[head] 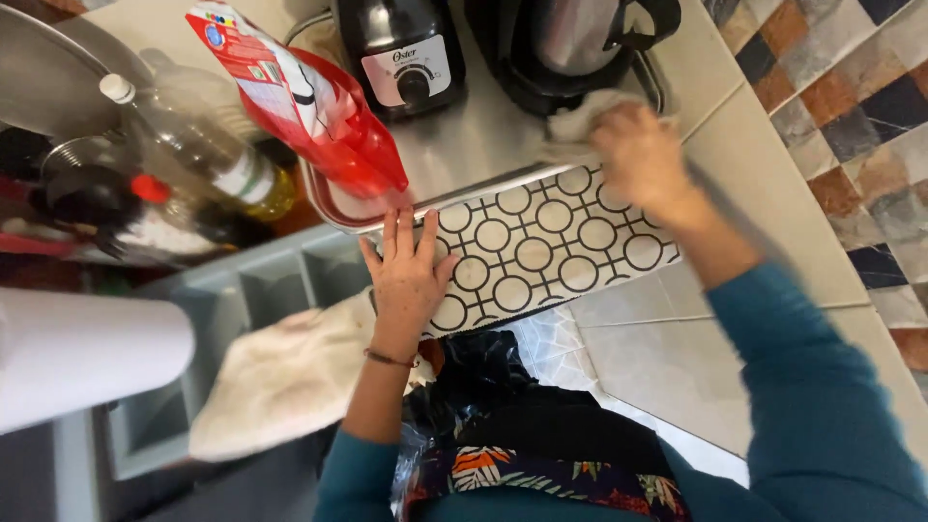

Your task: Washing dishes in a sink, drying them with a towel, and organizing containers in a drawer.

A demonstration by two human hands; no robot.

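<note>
Head view: right hand clenched on a white cloth, pressed to the far right corner of the metal tray on the worktop, just before the kettle base. Left hand, released and flat, braces the tray's near edge.

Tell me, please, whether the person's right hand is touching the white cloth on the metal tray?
Touching. The head view shows the right hand pressed on the white cloth, fingers covering its near edge on the metal tray, with no gap.
</note>
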